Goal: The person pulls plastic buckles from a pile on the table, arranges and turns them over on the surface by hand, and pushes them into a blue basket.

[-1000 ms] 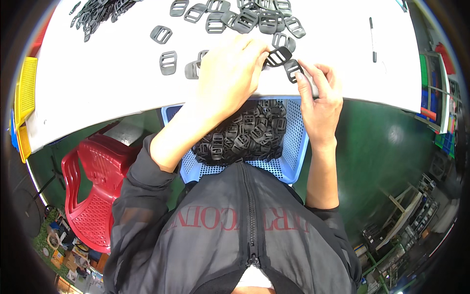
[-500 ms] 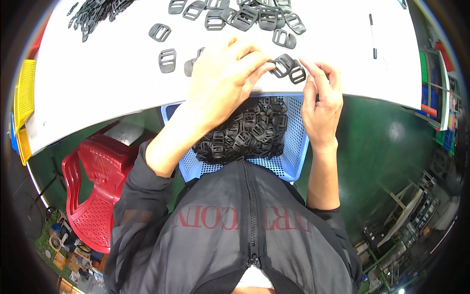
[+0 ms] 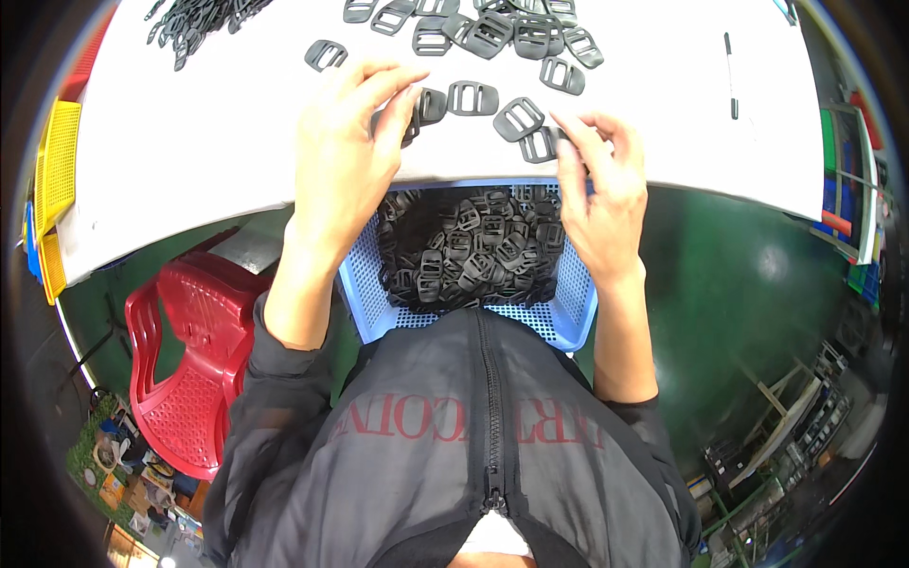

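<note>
Clock taken from frame centre, 12 at top. Left hand [image 3: 346, 142] at 11, over the white table [image 3: 653, 95], thumb and index tips close together, narrow gap. Two black buckles, one at the thumb [image 3: 407, 128] and one just past it [image 3: 432, 106], sit partly behind the thumb; can't tell if it grips either or they just lie there. Right hand [image 3: 606, 189] at 2, thumb and index slightly apart, narrow opening, thumb overlapping the right end of the lower buckle [image 3: 538, 146]; can't tell if that's a pinch or only contact. Tilted buckle [image 3: 519, 119] overlaps the lower one from its 11 o'clock side. A lone flat buckle [image 3: 472, 97] lies between the hands, near 12; another one [image 3: 562, 76] lies at 1, beyond the right fingers. Heaped buckle cluster [image 3: 530, 36] near 12 to 1, by the far edge of view. Single buckle [image 3: 327, 55] just beyond the left hand, toward 11. Blue basket [image 3: 575, 284] below the table edge, around centre, holding many black pieces [image 3: 478, 251]. Dark pile of parts [image 3: 204, 24] between 10 and 11. Pen [image 3: 730, 71] at 2. Red chair [image 3: 199, 312] at 8.
</note>
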Demonstrator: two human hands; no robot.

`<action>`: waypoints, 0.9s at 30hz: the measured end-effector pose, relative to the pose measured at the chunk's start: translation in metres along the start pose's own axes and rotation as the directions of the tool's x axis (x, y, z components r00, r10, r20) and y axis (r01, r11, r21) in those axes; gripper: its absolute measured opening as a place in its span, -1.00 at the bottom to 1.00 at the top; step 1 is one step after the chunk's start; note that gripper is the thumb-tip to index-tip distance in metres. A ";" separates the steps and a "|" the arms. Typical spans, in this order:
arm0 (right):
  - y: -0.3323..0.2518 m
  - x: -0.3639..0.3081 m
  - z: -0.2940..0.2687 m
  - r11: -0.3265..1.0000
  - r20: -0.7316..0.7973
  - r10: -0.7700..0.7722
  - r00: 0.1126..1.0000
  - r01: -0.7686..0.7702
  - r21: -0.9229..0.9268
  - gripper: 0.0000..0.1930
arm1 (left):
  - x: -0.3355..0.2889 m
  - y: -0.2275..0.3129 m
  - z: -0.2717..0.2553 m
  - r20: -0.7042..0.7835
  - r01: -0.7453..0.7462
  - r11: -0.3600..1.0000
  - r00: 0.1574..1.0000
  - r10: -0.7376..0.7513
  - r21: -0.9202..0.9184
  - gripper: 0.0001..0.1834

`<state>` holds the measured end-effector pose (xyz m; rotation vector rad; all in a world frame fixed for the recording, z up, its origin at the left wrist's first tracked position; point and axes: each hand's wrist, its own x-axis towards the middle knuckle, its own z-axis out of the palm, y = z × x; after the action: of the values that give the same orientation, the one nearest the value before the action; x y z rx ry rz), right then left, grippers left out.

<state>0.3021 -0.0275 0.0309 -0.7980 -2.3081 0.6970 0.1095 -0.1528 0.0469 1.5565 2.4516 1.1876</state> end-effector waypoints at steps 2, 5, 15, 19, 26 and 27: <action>-0.002 0.008 0.007 0.989 0.041 -0.116 0.992 0.119 -0.093 -0.71 | -0.009 -0.001 -0.002 0.010 0.015 0.998 1.000 -0.016 0.058 -0.76; -0.002 0.012 0.010 0.971 0.077 -0.192 0.978 0.201 -0.129 -0.69 | -0.018 0.000 0.005 0.037 0.012 0.991 0.999 -0.018 0.136 -0.73; -0.027 0.009 -0.010 0.984 0.382 -0.065 0.922 -0.005 0.179 -0.86 | -0.041 0.015 0.004 0.174 -0.112 0.993 0.978 0.118 -0.042 -0.67; -0.022 0.054 0.026 0.927 0.108 -0.372 0.922 0.374 0.002 -0.73 | -0.034 -0.002 0.017 0.121 -0.230 0.968 0.963 0.241 -0.095 -0.70; -0.004 0.076 0.026 0.864 0.140 -0.303 0.943 0.334 -0.376 -0.71 | -0.017 -0.016 0.004 0.059 -0.104 0.951 0.990 0.126 -0.291 -0.74; -0.006 0.074 0.021 0.862 0.118 -0.273 0.955 0.298 -0.411 -0.70 | -0.017 -0.020 0.000 -0.030 -0.111 0.956 0.994 0.107 -0.273 -0.76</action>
<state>0.2382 0.0123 0.0465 -0.5982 -2.5974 0.0784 0.1026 -0.1704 0.0282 1.6214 2.1184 1.4865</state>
